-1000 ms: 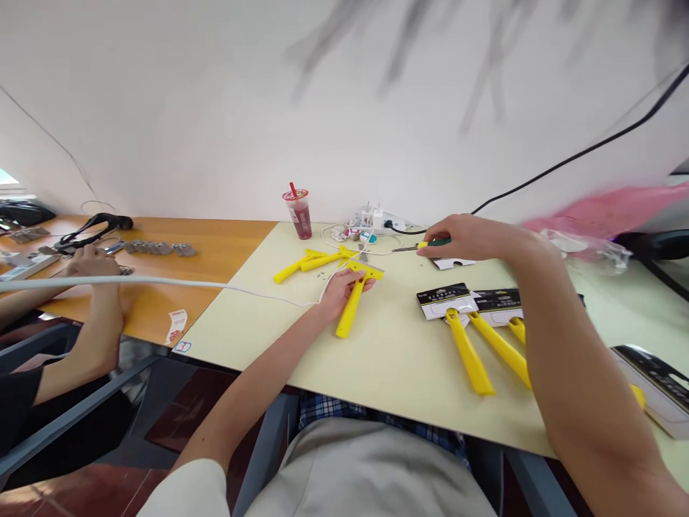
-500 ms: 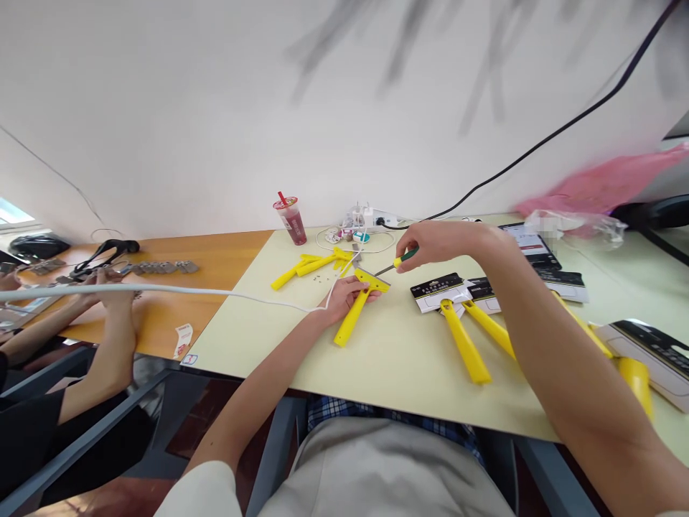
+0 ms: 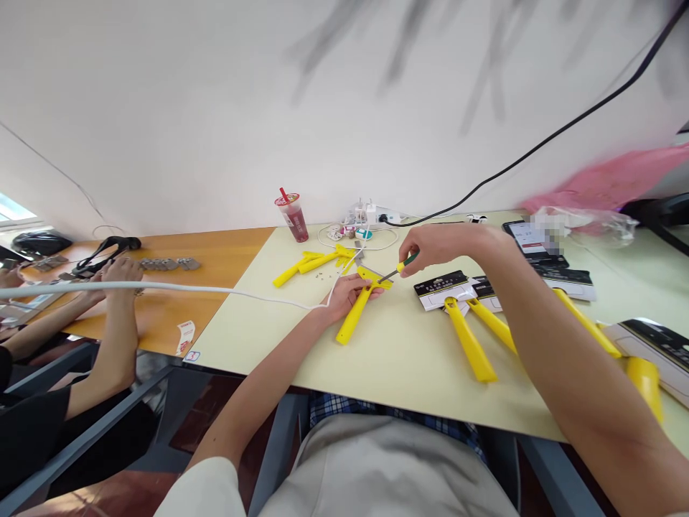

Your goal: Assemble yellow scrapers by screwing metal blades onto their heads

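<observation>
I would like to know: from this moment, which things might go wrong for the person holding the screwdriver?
The screwdriver has its tip at the head of the yellow scraper, close to the left hand; if the right hand slips, the tip might jab the fingers there.
The white cable passes by the left wrist and might snag if that arm moves.
The drink cup stands near the power strip; if knocked, it may spill that way.

scraper (image 3: pixel 353 317): yellow | screwdriver (image 3: pixel 400 266): green-yellow | tabletop (image 3: pixel 398 359): cream | cloth (image 3: pixel 336 406): blue plaid
</observation>
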`<state>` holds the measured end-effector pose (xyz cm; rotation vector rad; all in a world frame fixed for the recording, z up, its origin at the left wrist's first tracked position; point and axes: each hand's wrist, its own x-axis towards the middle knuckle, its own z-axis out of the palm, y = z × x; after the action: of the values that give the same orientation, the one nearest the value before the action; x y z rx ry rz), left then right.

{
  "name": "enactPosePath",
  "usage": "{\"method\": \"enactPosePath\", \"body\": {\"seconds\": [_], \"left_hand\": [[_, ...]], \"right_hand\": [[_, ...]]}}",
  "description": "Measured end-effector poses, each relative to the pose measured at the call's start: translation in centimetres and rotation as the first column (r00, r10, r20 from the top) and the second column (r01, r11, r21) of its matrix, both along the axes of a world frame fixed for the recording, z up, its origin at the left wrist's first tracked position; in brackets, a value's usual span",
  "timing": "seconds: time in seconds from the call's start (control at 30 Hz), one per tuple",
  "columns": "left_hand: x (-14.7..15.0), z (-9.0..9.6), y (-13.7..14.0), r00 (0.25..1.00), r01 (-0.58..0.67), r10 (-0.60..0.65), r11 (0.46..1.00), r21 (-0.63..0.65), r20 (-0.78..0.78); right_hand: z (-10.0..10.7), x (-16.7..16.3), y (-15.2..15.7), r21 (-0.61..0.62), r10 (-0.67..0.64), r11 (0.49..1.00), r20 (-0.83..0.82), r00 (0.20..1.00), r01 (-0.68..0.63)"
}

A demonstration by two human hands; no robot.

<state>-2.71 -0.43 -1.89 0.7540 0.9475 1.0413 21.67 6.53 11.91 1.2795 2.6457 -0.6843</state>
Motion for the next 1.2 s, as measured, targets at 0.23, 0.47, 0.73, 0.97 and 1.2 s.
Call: {"method": "enactPosePath", "body": {"seconds": [0.23,0.47,0.73,0.97,1.2], "left_hand": [[0.0,0.2,-0.1,1.000,-0.005,0.005,1.000,-0.001,-0.002],[0.0,-0.1,0.1,1.000,0.004,-0.004,1.000,0.004,-0.014],[0.4,0.0,0.1,0.996,-0.025,0.026,1.000,0.006,-0.085],[0.5,0.3,0.0,0.994,-0.030,0.030,1.000,0.002,-0.101],[0.5,0.1,0.1,0.991,-0.034,0.035,0.999,0.008,-0.130]], "right_hand": [[0.1,0.1,0.0,-0.038,-0.019,0.999,0.004,1.000,0.019],[0.4,-0.1,-0.4,-0.039,-0.015,0.999,0.016,1.000,0.016],[1.1,-0.6,-1.4,-0.029,-0.038,0.999,0.041,0.998,0.039],[1.3,-0.6,-1.6,-0.026,-0.041,0.999,0.044,0.998,0.042],[1.0,-0.5,-1.3,-0.046,-0.021,0.999,0.027,0.999,0.022]]}}
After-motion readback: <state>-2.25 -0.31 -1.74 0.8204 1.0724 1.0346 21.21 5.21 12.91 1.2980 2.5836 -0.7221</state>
